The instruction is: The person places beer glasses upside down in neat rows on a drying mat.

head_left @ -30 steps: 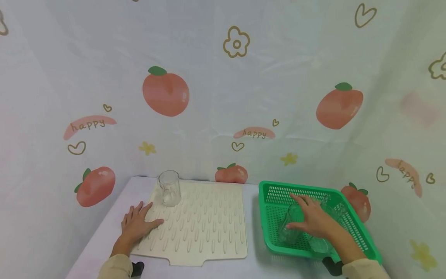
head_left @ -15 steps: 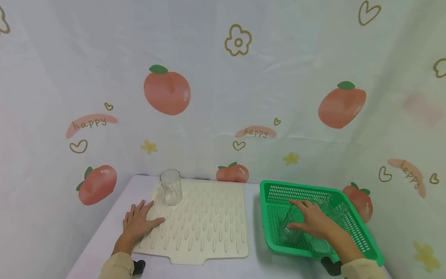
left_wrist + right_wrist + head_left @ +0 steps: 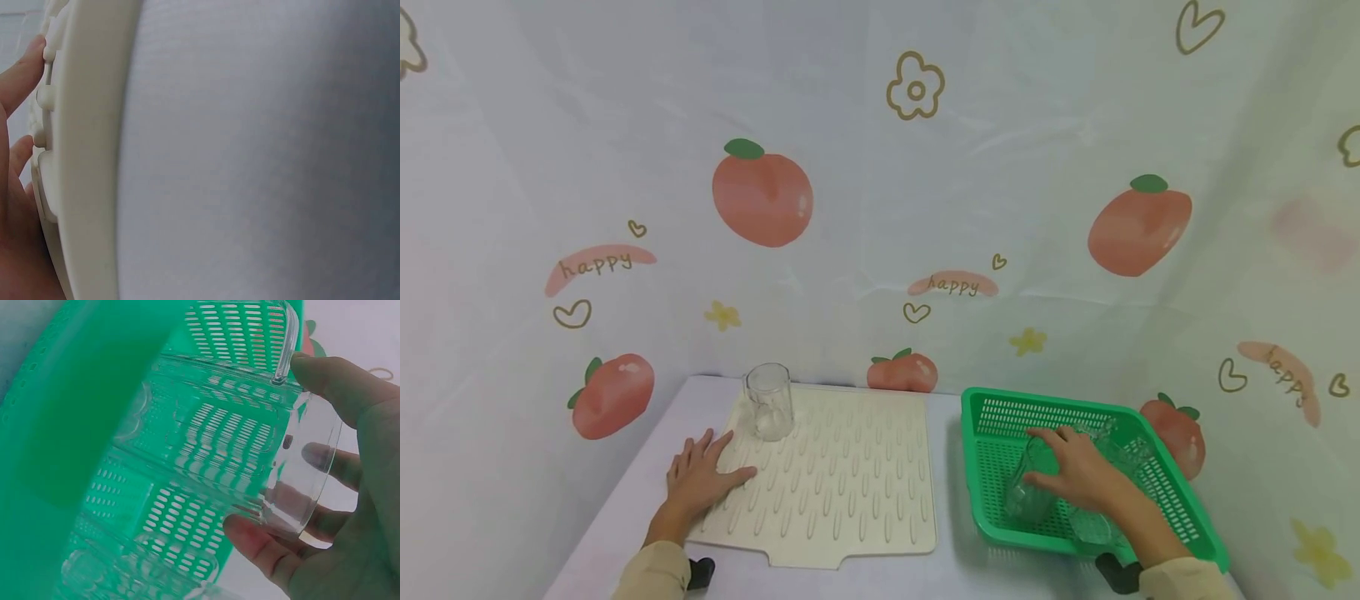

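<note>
In the head view my left hand (image 3: 698,483) rests with spread fingers on the left edge of a cream draining board (image 3: 838,475) with raised ridges. The left wrist view has that hand (image 3: 25,244) beside the board's thick edge (image 3: 87,156). A clear glass mug (image 3: 770,404) stands upright at the board's back left corner. My right hand (image 3: 1082,475) is inside a green basket (image 3: 970,454), gripping a tilted glass mug (image 3: 1026,498) near its rim. In the right wrist view, thumb and fingers curl round this mug (image 3: 219,437), its handle near the thumb.
More glass mugs lie in the basket, one at the front (image 3: 1092,527) and others towards the back right (image 3: 1123,450), partly hidden by the right hand. The basket stands right of the board on a white table (image 3: 951,500). A patterned white curtain (image 3: 850,208) hangs behind.
My right hand has come down slightly and its fingers have closed in on the mug in the basket. The left hand stays on the board; the head view has shifted a little.
</note>
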The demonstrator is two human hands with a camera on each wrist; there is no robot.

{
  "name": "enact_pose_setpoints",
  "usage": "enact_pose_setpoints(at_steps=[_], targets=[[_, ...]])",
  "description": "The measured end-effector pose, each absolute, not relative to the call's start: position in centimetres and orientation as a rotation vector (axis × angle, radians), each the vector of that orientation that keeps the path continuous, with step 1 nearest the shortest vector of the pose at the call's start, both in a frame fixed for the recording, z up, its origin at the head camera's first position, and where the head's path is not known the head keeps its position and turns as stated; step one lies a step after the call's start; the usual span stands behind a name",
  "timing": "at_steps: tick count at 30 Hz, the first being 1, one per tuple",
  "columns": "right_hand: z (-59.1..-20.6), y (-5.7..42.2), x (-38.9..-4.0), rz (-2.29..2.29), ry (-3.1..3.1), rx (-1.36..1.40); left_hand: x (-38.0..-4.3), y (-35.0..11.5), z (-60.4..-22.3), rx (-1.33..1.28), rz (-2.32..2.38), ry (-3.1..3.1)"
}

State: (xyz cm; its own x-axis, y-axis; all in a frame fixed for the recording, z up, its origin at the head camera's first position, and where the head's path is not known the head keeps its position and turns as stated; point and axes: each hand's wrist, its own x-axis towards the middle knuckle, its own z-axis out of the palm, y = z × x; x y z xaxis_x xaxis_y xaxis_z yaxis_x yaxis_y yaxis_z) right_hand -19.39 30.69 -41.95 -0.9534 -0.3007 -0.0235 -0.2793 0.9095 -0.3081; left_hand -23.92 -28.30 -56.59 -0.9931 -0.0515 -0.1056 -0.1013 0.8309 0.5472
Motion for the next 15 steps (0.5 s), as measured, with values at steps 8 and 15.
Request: enact_pose_setpoints(at_steps=[8, 15], targets=[[-41.1, 30.7, -19.3, -0.543, 3.118, -0.488, -23.8, -28.1, -56.1, -0.131, 0.878, 2.899], [-39.3, 30.2, -18.7, -0.606, 3.198, -0.498, -23.8, -28.1, -56.1, -0.122, 0.89, 2.91]])
